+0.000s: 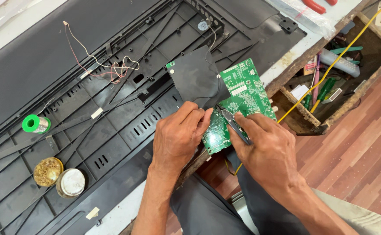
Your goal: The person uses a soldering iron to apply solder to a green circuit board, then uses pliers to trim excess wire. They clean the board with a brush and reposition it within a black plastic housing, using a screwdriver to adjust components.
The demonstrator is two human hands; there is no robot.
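Now, centre frame: the left hand [177, 135] has its fingers curled tight, pinching the lower edge of the green printed circuit board [240, 102] where a black plastic sheet [195, 78] overlaps it. The right hand [264, 148] closes thumb and forefinger on slim metal tweezers [234, 126], tips down on the board's face; what they touch is hard to make out. Left of frame, on the big black ribbed plastic panel [68, 65], sit a green solder spool [36, 124] and two round tins [60, 177].
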